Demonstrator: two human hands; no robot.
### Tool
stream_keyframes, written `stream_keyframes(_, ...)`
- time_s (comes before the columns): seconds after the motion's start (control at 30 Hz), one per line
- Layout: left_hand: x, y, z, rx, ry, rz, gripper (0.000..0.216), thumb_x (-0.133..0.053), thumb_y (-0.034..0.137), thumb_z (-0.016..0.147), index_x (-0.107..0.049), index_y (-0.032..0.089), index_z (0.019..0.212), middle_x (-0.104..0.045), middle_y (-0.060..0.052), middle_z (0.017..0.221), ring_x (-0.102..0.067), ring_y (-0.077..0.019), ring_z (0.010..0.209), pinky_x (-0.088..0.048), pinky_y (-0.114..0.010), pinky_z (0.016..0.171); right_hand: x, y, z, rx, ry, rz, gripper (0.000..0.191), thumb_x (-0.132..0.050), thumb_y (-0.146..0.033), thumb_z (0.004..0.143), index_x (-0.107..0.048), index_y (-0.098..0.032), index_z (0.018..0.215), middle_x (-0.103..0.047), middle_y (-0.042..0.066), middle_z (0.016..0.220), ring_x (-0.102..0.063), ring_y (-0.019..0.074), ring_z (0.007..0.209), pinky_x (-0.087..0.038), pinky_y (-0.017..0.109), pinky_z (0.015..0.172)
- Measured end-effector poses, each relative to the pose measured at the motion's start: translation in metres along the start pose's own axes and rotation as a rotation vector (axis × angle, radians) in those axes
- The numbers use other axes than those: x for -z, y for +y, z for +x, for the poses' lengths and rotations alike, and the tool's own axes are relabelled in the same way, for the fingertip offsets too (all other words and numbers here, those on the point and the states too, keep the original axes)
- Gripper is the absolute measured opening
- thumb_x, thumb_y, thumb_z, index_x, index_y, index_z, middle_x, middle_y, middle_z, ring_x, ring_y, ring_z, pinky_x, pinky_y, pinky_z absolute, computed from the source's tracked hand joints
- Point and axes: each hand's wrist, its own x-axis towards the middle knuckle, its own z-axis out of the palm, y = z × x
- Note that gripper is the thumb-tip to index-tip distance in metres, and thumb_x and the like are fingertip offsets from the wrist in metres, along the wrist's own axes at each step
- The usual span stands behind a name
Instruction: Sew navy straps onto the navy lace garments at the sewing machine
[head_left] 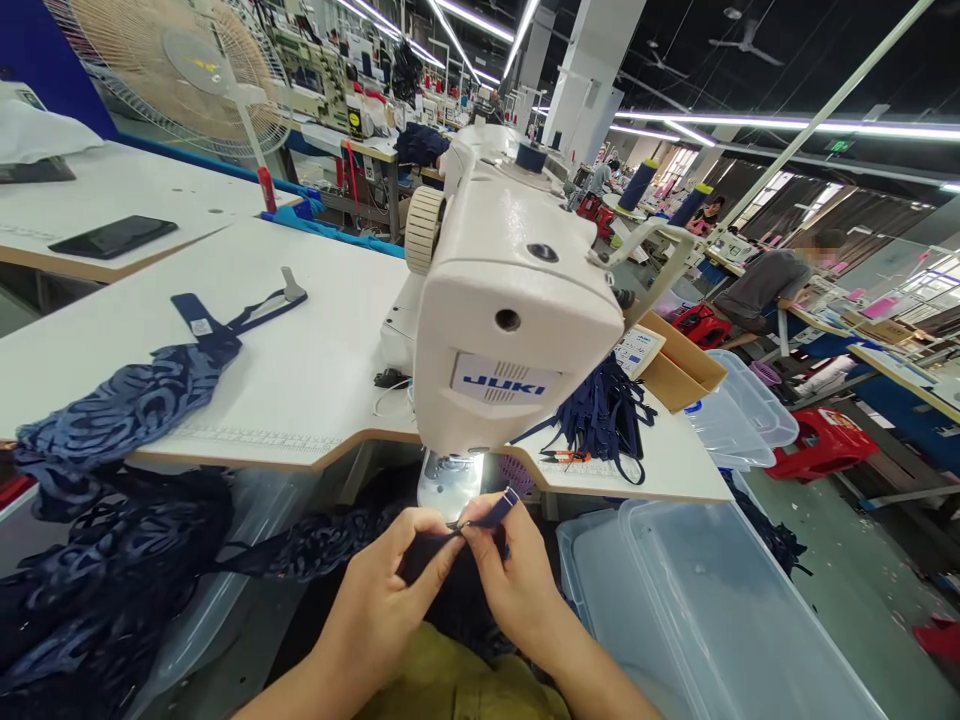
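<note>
My left hand (pixel 397 585) pinches the edge of a dark navy garment just in front of the sewing machine (pixel 517 350). Close against it, my right hand (pixel 510 570) grips a navy strap (pixel 491 511) with a small ring or slider near its end. The fingertips of both hands meet, so the exact join between strap and garment is hidden. Patterned navy lace (pixel 315 545) trails off to the left at lap height. Behind my hands, the machine's lit needle area (pixel 450 485) is partly covered by its head.
A navy lace bra (pixel 142 395) lies over the table's left edge. Right of the machine are a bundle of navy straps (pixel 600 410), orange-handled snips (pixel 566 457) and a cardboard box (pixel 675 365). Clear plastic bins (pixel 697 590) stand below right. A fan (pixel 187 70) stands back left.
</note>
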Motion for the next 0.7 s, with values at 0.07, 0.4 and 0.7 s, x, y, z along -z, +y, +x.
stream_keyframes(0.07,-0.001,-0.001,0.000,0.160,-0.036,-0.021,0.029,-0.060,0.053,0.079,-0.055,0.024,0.081,-0.061,0.007,0.060,-0.060,-0.0110,0.052,-0.048,-0.019,0.050,0.002,-0.003,0.006,-0.005,-0.048,-0.135,0.010,-0.047,-0.018,0.092,-0.054,-0.021,0.098,-0.060,0.005,0.093,-0.057,0.0189,0.087,-0.047,0.030,0.076)
stream_keyframes(0.4,0.004,-0.019,0.005,0.001,0.241,0.154,0.044,-0.062,0.053,0.078,-0.054,0.023,0.109,-0.065,-0.003,0.089,-0.064,-0.0175,0.072,-0.055,-0.028,0.060,0.003,-0.011,0.028,-0.134,-0.084,-0.081,0.020,-0.050,-0.015,0.085,-0.049,-0.023,0.103,-0.047,0.001,0.093,-0.049,0.0156,0.081,-0.044,0.029,0.075)
stream_keyframes(0.7,0.015,-0.029,0.013,-0.919,0.046,0.646,0.036,-0.043,0.014,0.094,-0.054,0.019,0.128,-0.065,-0.002,0.122,-0.053,-0.0149,0.119,-0.027,-0.031,0.109,0.004,0.000,0.045,-0.339,-0.091,0.253,0.020,-0.055,-0.020,0.082,-0.041,-0.021,0.096,-0.041,-0.004,0.082,-0.043,0.0110,0.068,-0.042,0.026,0.070)
